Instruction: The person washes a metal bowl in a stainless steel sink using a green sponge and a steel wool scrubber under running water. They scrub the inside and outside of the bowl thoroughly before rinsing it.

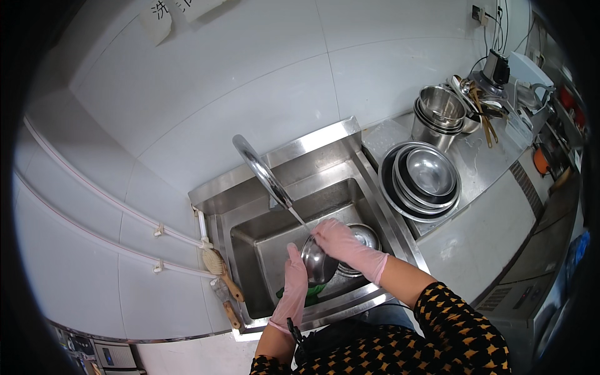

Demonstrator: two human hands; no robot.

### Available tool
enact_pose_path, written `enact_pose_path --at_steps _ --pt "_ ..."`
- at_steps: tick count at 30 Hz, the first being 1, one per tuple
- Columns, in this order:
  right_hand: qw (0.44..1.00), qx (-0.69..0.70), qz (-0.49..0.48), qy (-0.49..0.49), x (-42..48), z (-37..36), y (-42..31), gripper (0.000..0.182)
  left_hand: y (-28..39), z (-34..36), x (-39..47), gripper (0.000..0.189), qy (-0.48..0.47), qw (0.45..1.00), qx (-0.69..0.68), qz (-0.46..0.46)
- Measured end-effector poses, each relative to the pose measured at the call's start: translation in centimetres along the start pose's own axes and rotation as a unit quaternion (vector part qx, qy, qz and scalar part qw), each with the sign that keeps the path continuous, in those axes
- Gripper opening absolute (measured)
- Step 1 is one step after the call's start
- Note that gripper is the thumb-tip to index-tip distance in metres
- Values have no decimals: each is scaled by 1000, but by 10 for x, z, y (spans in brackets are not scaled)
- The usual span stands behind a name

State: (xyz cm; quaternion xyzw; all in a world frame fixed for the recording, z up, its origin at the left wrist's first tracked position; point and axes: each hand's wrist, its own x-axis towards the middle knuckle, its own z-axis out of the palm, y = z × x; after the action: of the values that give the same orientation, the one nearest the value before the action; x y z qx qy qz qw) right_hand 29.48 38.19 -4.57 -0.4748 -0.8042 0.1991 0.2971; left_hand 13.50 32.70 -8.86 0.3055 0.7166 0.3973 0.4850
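My left hand [296, 276], in a pink glove, grips the left side of a metal bowl [320, 260], which is tilted over the sink [269, 258]. At the bowl's upper edge is my right hand [330, 234], gloved too, its fingers curled on the rim; whether it holds anything else is hidden. A thin stream of water runs from the chrome faucet [265, 173] down to the bowl by my right fingers. More metal bowls [365, 236] sit in the sink, partly behind my right forearm. Beneath the bowl lies a green cloth-like thing [315, 294].
Nested metal bowls [431, 173] stand on the counter right of the sink, with stacked steel pots [440, 110] and utensils [483, 108] behind. A wooden-handled brush [218, 267] and a scraper [225, 300] lie on the sink's left rim, near white pipes [112, 201].
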Motion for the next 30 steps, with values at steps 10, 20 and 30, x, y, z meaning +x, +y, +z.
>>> enact_pose_path --at_steps 10,20,30 --pt "997 75 6 25 3 -5 -6 14 16 1 -7 89 -16 999 43 7" --pt "996 87 0 35 1 5 -9 14 24 3 -16 91 0 996 86 -6" --pt "996 76 -11 34 1 3 -16 10 40 2 -26 90 -4 994 112 -4"
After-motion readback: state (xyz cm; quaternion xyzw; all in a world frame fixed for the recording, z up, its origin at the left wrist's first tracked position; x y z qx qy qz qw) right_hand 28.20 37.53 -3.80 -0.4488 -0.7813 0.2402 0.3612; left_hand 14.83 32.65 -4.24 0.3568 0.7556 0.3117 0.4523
